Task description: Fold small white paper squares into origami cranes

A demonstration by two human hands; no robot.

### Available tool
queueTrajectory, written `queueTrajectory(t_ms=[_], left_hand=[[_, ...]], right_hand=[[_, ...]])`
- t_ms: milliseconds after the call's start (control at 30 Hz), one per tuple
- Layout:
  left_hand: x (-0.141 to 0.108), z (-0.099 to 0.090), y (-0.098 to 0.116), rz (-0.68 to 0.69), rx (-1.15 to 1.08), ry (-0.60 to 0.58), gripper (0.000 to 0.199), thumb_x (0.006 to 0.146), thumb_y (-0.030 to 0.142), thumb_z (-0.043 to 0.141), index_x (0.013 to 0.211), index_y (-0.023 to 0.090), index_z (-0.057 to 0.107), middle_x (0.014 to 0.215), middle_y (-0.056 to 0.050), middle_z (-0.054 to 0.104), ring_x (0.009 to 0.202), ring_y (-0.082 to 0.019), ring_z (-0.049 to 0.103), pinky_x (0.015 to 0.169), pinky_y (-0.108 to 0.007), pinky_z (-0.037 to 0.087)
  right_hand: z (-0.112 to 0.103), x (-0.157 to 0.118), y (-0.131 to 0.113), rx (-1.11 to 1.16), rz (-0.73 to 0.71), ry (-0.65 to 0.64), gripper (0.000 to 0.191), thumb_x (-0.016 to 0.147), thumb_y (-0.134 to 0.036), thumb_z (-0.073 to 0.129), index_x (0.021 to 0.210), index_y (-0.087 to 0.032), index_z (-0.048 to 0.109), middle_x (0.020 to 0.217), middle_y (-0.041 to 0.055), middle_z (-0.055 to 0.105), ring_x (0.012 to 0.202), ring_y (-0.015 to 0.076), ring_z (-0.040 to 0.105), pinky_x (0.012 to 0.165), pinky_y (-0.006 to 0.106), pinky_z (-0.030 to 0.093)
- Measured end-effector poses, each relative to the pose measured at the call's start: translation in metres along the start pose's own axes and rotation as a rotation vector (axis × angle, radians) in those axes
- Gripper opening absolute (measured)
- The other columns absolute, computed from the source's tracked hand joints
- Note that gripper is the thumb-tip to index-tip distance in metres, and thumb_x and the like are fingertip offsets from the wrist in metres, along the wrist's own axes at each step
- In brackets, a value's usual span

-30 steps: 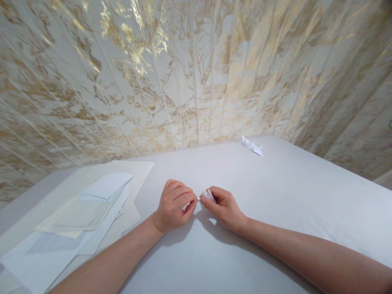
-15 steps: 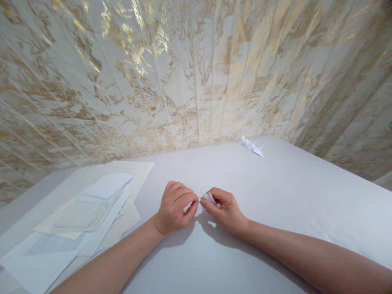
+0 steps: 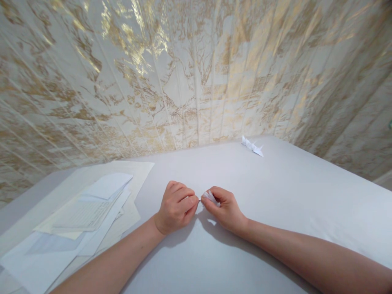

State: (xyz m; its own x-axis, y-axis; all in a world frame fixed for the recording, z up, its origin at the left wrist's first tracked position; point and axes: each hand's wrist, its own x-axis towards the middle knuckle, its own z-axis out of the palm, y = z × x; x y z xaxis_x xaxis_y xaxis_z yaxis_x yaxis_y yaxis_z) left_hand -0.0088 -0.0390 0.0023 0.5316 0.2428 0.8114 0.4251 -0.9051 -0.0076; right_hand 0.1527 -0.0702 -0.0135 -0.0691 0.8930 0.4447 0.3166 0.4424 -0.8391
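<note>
Between my hands, just above the white table (image 3: 263,196), is a small piece of folded white paper (image 3: 210,197), partly hidden by my fingers. My right hand (image 3: 225,206) is closed, gripping the paper's body between thumb and fingers. On the other side, my left hand (image 3: 178,204) pinches a thin tip of the same paper between thumb and forefinger, its remaining fingers curled. The fingertips of both hands almost meet. Its exact folded shape cannot be made out.
Folded white paper figures (image 3: 252,146) stand in a row near the table's back edge. Loose sheets and papers (image 3: 88,212), some with writing, overlap on the left. A white covering with gold patterns (image 3: 183,81) rises behind the table.
The left thumb and forefinger have drawn closer together, narrowing the gap between them. The right hand and the paper have hardly moved.
</note>
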Motion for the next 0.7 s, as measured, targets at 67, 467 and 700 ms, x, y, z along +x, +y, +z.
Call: queueTrajectory(t_ms=[67,467,700], left_hand=[[-0.0001,-0.0002,-0.0004,-0.002,0.002,-0.003,0.008,0.074,0.012,0.058,0.071,0.018,0.060,0.066,-0.001,0.063,0.065,-0.013,0.050,0.065,-0.031,0.037],[0.0015,0.0031,0.0012,-0.311,-0.294,-0.056,0.009,0.078,0.018,0.056,0.072,0.017,0.063,0.068,-0.003,0.067,0.068,-0.015,0.057,0.069,-0.031,0.043],[0.0048,0.0033,0.0025,-0.852,-0.674,-0.182,0.015,0.072,0.029,0.060,0.069,0.015,0.065,0.068,-0.002,0.064,0.067,-0.015,0.057,0.065,-0.027,0.043]], right_hand=[[-0.0004,0.0002,-0.0002,-0.005,0.005,0.004,0.021,0.074,-0.022,0.049,0.054,-0.018,0.041,0.053,-0.0047,0.037,0.051,0.0081,0.035,0.048,0.020,0.029],[-0.0010,0.0020,0.0044,-0.040,0.023,0.053,0.019,0.075,-0.025,0.050,0.058,-0.017,0.048,0.055,-0.0030,0.043,0.052,0.0091,0.038,0.050,0.021,0.032],[-0.0029,0.0021,0.0025,-0.082,-0.037,0.069,0.019,0.076,-0.023,0.051,0.058,-0.016,0.050,0.055,-0.0023,0.046,0.051,0.0089,0.040,0.049,0.021,0.032]])
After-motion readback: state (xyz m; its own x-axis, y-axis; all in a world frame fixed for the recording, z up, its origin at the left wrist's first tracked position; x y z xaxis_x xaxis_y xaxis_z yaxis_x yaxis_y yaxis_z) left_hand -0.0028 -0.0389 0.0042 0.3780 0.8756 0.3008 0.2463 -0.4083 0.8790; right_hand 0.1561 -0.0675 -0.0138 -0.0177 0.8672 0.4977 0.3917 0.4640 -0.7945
